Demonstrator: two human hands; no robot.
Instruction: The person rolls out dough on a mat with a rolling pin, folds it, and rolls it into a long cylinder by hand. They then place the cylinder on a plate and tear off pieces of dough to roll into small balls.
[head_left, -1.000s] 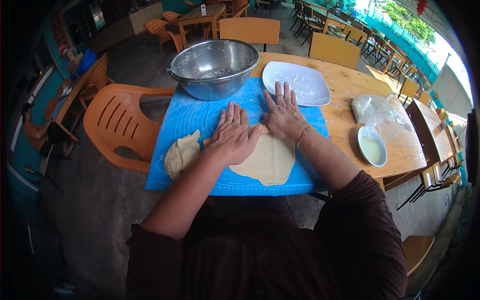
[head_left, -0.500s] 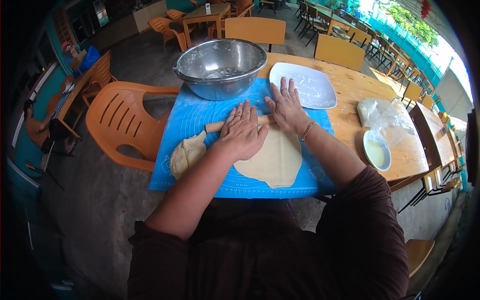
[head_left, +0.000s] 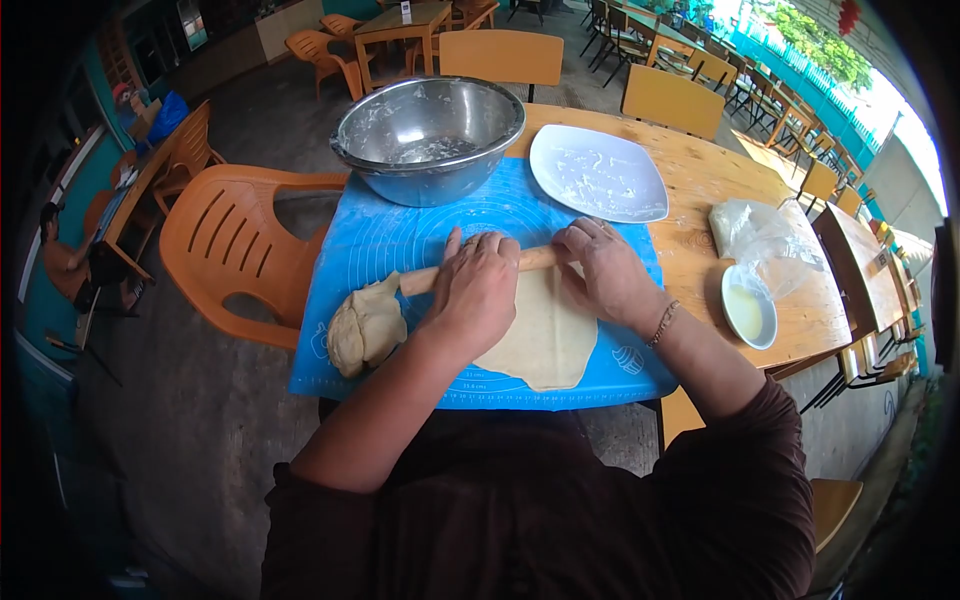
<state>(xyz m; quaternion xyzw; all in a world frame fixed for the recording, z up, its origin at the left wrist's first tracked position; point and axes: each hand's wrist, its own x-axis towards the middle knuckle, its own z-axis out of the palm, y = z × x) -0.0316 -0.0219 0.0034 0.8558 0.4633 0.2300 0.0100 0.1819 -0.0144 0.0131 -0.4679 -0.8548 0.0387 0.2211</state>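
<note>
A wooden rolling pin (head_left: 536, 258) lies across the far part of a flat, rolled-out dough sheet (head_left: 548, 335). My left hand (head_left: 476, 285) is closed over the pin's left part, its fingers curled across the top. Near the pin's right end, my right hand (head_left: 610, 275) is bent around it, fingertips down; the end itself is hidden. A thick lump of dough (head_left: 365, 330) sits left of the sheet, close to the pin's left end. Both doughs rest on a blue silicone mat (head_left: 635, 385) with printed measuring lines.
Beyond my hands stand a floury steel bowl (head_left: 430, 180) and a white, flour-dusted plate (head_left: 625, 200). On the wooden table (head_left: 700, 170) at right are a plastic bag (head_left: 765, 240) and a small bowl of pale yellow liquid (head_left: 750, 315). An orange chair (head_left: 235, 250) adjoins the left side.
My hands have gone from lying flat with fingers stretched over the pin to curling around it. The right hand has come nearer to me, away from the plate.
</note>
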